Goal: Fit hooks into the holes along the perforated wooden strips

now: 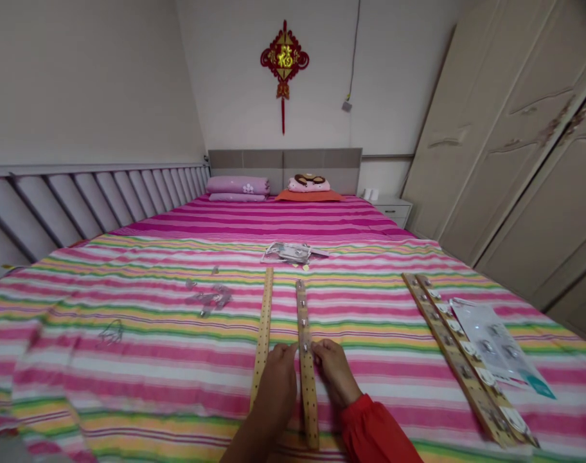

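A narrow wooden strip with rows of holes (309,399) lies lengthwise on the bed before me. Several small shiny metal fittings (303,321) sit along its far half. My left hand (278,376) is closed at the strip's left edge, beside the nearest fitting. From the other side, my right hand (335,368) pinches at the right edge, level with the same fitting. Whether a small piece is between the fingertips cannot be seen. Left of my left hand lies a second wooden strip with holes (264,315), which carries no fittings.
Loose clear plastic and metal pieces (213,297) are scattered at left, near a thin wire-like loop (112,331). A plastic packet (293,253) lies farther back. At right are two strips with fittings (450,350) and a clear package (498,344). A striped sheet (153,386) covers the bed.
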The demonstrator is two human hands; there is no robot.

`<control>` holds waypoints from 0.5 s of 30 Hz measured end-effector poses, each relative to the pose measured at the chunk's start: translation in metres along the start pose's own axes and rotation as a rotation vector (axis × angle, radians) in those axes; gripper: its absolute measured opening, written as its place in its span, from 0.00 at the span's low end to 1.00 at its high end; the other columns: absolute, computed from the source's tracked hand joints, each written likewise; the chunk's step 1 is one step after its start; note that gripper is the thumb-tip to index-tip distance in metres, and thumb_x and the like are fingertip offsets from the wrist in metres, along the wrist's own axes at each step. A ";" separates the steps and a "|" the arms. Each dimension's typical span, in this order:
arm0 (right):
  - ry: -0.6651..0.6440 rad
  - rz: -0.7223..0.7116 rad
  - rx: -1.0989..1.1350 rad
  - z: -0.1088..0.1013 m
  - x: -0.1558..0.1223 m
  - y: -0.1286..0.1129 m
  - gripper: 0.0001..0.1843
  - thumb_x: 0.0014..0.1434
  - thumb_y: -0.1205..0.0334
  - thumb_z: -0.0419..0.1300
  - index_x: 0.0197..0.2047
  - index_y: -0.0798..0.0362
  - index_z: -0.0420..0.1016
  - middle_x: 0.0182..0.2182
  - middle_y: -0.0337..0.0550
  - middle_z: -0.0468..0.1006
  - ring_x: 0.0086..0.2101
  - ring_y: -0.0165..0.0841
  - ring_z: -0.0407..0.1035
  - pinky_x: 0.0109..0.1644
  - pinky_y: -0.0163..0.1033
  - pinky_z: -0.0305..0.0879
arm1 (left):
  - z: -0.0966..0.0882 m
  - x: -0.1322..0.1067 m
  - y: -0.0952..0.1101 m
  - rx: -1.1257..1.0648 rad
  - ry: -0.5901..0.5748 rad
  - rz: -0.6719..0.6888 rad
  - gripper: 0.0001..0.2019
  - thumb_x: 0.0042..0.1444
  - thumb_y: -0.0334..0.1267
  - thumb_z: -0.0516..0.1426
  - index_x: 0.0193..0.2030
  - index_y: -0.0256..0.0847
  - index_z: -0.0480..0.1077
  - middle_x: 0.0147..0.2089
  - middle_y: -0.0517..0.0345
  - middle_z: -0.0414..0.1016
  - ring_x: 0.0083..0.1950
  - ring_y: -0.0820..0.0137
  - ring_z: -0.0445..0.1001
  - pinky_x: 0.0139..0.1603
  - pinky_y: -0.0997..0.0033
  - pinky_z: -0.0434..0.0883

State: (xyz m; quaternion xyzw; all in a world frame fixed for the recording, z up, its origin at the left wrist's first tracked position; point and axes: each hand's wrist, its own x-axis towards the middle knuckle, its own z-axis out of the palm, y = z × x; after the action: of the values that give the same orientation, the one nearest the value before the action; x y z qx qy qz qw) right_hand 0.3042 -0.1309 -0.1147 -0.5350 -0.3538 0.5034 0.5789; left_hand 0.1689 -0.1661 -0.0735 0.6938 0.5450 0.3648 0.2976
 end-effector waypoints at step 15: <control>0.020 -0.006 0.005 0.000 0.005 0.006 0.14 0.41 0.58 0.62 0.13 0.49 0.60 0.10 0.28 0.58 0.15 0.25 0.49 0.20 0.35 0.43 | -0.001 0.018 0.007 0.126 -0.142 -0.036 0.23 0.58 0.30 0.44 0.55 0.44 0.72 0.38 0.50 0.67 0.44 0.64 0.66 0.51 0.68 0.62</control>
State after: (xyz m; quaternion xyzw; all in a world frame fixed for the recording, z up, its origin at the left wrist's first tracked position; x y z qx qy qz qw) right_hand 0.3036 -0.1269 -0.1210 -0.5376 -0.3483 0.4973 0.5851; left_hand 0.1748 -0.1498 -0.0639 0.7254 0.5567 0.2741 0.2977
